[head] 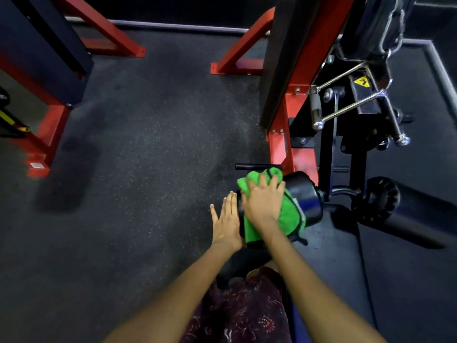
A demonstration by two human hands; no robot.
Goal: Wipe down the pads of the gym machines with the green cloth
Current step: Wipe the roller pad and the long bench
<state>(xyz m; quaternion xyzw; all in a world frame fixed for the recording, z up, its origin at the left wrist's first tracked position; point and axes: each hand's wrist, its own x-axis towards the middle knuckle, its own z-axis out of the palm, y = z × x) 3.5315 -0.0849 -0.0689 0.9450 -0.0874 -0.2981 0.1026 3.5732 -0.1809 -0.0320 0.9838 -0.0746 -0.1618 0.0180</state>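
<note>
Right hand [263, 204] spread flat, green cloth [288, 214] pressed onto one black roller pad [305, 194], left hand [226, 220] held open against the pad's end, second roller pad [405, 206] seen alongside

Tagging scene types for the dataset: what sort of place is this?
Most likely a gym floor. Red steel machine frames stand on dark speckled rubber flooring, and a black cylindrical roller pad is under the bright green cloth. A chrome cable handle hangs nearby.

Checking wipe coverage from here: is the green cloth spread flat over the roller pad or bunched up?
Bunched. The green cloth lies crumpled in folds over the roller pad, under the right hand, one end humped up beyond the fingers.
</note>
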